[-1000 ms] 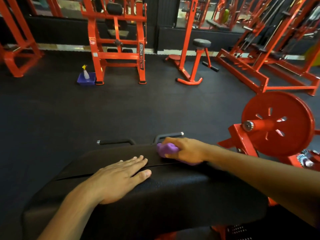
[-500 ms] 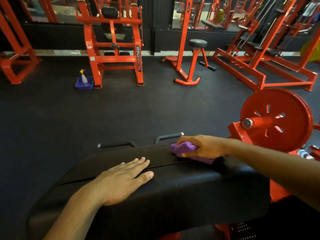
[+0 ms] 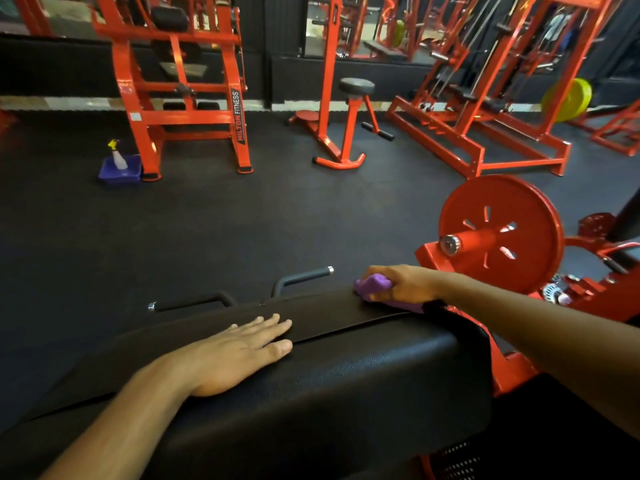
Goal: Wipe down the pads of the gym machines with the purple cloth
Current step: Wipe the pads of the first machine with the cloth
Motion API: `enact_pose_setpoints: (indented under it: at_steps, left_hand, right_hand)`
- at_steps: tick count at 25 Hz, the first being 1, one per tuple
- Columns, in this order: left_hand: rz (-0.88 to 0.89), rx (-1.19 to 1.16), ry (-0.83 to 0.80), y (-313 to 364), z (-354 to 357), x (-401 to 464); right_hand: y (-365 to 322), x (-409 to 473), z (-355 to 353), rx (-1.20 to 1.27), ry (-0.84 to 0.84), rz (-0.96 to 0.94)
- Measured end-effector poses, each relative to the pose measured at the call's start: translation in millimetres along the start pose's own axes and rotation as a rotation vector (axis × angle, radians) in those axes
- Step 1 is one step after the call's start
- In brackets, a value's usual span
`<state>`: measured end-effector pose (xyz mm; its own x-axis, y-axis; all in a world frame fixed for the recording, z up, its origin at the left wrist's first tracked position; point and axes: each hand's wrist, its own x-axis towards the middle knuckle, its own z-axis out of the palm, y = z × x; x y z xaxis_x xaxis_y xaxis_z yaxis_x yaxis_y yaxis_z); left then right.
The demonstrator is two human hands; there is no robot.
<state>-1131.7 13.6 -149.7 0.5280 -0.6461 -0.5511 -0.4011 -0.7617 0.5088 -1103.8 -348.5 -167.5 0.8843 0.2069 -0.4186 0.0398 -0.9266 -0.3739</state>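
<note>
Black pad [image 3: 346,386], purple cloth [image 3: 375,285], red plate [image 3: 502,233], black floor [image 3: 242,216], blue tub [image 3: 119,172], yellow-green disc [image 3: 568,98], possibly a weight plate.

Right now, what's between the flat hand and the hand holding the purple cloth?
Only bare black pad, crossed by a seam, in the head view. The left hand rests flat; the right hand grips the purple cloth.

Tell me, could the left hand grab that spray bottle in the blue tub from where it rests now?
Probably not. The left hand lies flat on the black pad, and the spray bottle stands far across open floor.
</note>
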Motion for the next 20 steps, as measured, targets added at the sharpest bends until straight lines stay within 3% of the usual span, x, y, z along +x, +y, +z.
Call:
enact_pose_setpoints:
  at_steps: [4, 9, 14, 20]
  left_hand:
    - [-0.013, 0.034, 0.001, -6.1, 3.5, -0.9]
    - [-0.015, 0.027, -0.041, -14.4, 1.6, 5.5]
    - [0.01, -0.022, -0.029, -18.4, -2.3, -0.5]
    - [-0.263, -0.005, 0.036, -50.9, 1.8, -10.2]
  right_hand:
    - [-2.7, 30.9, 14.6, -0.08, 0.012, 0.033]
    - [5.3, -27.3, -2.8, -0.016, -0.039, -0.102]
    - [-2.1, 31.1, 14.3, -0.063, 0.021, -0.033]
    - [35.1, 61.4, -4.0, 0.122, -0.057, 0.012]
